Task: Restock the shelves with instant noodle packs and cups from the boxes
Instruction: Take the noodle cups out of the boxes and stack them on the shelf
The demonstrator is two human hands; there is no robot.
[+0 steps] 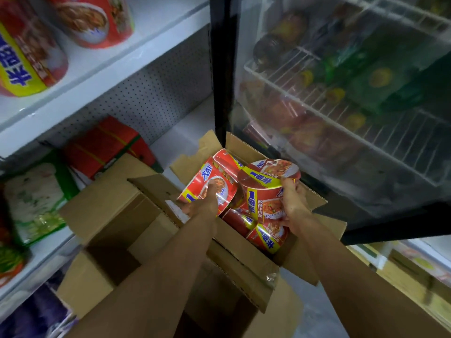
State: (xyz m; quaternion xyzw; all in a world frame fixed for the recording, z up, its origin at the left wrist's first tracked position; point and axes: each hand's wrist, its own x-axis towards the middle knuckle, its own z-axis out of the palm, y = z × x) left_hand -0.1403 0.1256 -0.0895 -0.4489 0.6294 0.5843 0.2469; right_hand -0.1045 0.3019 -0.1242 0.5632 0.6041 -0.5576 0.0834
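Cups come first: we grasp one red noodle cup [207, 185] in our left hand [207, 203] and another [264, 189] in our right hand [291, 203], just above the open box [246, 262], so next we must carry both to the shelf [102, 76].

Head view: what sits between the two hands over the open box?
Head view: only noodle cups. The left hand grips a tilted cup, the right hand an upright cup, and the cups touch; more cups lie below in the box.
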